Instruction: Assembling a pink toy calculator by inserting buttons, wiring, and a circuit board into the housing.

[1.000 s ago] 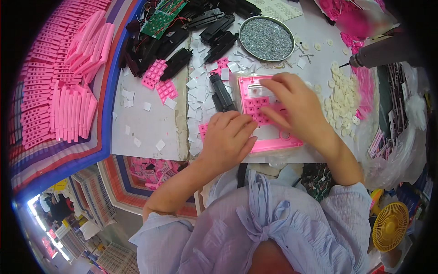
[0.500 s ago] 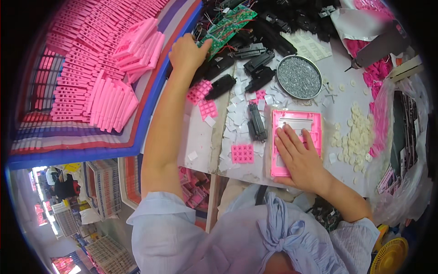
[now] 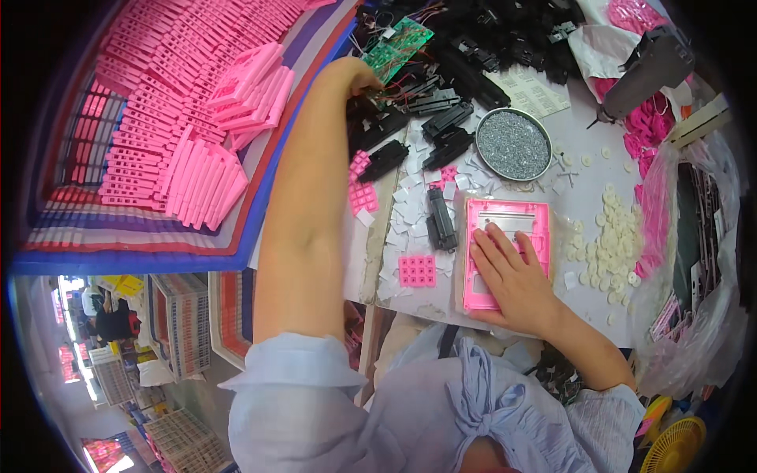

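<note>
My left hand (image 3: 359, 75) reaches to the far edge of the table, beside green circuit boards (image 3: 397, 49) with thin loose wires. Its fingers bend down among the wires and are mostly hidden, so I cannot tell what they hold. My right hand (image 3: 516, 292) lies over a pink plastic casing (image 3: 541, 217), its fingers stretched across the open inside. Two metal rods (image 3: 506, 215) lie at the casing's far end. Left of it are a black plastic part (image 3: 441, 219) and a pink keypad (image 3: 417, 271).
A round tray of small screws (image 3: 513, 143) stands beyond the casing. Cream discs (image 3: 611, 236) are heaped to its right. A dark electric screwdriver (image 3: 648, 72) hangs at the far right. Left, a blue-edged crate (image 3: 256, 169) holds stacked pink casings. Black parts (image 3: 473, 59) pile up at the back.
My left hand has moved right and bent down into the wires, and the circuit boards have shifted slightly away. My right hand stays on the casing; the view has shifted a little.
</note>
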